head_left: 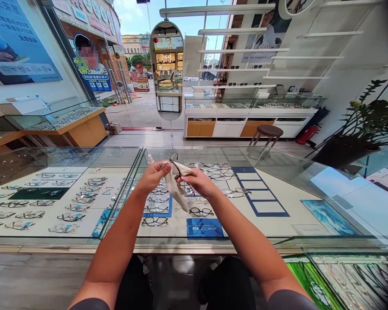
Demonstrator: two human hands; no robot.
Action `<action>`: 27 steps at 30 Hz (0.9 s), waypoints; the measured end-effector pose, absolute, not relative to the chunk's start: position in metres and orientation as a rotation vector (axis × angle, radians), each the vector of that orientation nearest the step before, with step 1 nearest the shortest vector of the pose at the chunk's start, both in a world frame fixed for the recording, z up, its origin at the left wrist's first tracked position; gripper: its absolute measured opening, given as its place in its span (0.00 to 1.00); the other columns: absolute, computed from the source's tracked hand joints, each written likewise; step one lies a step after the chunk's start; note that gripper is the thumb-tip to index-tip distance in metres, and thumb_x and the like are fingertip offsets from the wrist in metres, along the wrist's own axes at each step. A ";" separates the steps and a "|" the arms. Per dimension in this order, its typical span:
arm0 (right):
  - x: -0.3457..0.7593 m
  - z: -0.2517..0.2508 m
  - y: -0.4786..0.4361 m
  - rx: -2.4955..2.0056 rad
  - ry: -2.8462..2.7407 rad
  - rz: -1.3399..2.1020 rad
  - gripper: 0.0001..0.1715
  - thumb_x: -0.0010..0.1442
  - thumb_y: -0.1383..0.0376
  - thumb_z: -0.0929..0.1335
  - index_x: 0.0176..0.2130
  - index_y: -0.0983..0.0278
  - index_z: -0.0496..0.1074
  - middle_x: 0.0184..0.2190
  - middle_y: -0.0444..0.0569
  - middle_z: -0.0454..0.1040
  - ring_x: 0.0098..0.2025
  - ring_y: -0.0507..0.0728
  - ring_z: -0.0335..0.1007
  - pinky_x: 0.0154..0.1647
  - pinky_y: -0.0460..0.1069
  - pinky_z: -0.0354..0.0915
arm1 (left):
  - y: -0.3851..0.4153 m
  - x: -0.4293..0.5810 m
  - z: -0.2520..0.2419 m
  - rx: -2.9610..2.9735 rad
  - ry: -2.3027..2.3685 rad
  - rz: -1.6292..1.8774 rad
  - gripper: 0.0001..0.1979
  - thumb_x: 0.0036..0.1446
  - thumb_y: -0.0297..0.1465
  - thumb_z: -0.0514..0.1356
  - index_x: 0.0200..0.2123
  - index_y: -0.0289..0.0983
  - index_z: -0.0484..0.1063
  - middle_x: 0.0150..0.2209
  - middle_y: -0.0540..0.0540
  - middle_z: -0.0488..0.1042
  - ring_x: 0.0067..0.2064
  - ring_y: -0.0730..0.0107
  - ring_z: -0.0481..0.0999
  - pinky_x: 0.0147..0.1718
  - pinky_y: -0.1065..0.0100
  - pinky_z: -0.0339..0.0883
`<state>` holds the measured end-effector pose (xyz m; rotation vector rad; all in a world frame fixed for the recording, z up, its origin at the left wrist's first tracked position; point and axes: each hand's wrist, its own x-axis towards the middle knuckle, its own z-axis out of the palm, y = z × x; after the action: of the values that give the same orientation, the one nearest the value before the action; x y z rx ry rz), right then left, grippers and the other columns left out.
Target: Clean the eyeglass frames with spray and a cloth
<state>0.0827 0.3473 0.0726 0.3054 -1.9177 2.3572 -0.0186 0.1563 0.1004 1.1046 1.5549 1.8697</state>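
Both my hands are raised together over a glass display counter (278,181). My left hand (153,174) pinches a beige cleaning cloth (175,187) against a pair of dark-framed glasses (177,170). My right hand (198,181) grips the same glasses and cloth from the right side. The cloth hangs down between the two hands and hides most of the frame. One lens loop sticks up above the fingers.
Rows of spectacle frames (84,193) lie under the glass on the left and below my hands. A standing oval mirror (167,71), a round stool (269,131), wall shelves with sunglasses (233,69) and a potted plant (371,125) stand beyond the counter.
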 end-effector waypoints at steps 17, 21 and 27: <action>0.085 0.070 0.335 0.283 -1.833 2.466 0.25 0.47 0.47 0.85 0.34 0.63 0.85 0.34 0.48 0.83 0.41 0.57 0.75 0.52 0.53 0.66 | 0.172 -0.003 0.090 0.974 1.784 2.151 0.29 0.52 0.57 0.75 0.29 0.36 0.74 0.22 0.52 0.71 0.22 0.75 0.67 0.22 0.72 0.61; 0.085 0.072 0.341 0.232 -1.902 2.383 0.27 0.47 0.44 0.85 0.34 0.63 0.85 0.34 0.48 0.84 0.40 0.58 0.75 0.51 0.54 0.66 | 0.167 -0.010 0.091 0.984 1.755 2.078 0.33 0.57 0.62 0.69 0.27 0.36 0.73 0.23 0.50 0.71 0.24 0.72 0.68 0.23 0.70 0.64; 0.085 0.075 0.348 0.198 -1.796 2.416 0.27 0.48 0.46 0.85 0.39 0.62 0.84 0.35 0.49 0.84 0.42 0.59 0.77 0.54 0.55 0.68 | 0.159 -0.016 0.099 1.029 1.614 1.903 0.28 0.54 0.53 0.76 0.42 0.35 0.80 0.34 0.45 0.80 0.33 0.67 0.77 0.33 0.69 0.72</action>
<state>0.0850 0.3478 0.0753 0.1984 -1.7965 2.4157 -0.0164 0.1589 0.0990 1.0290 1.6140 1.9030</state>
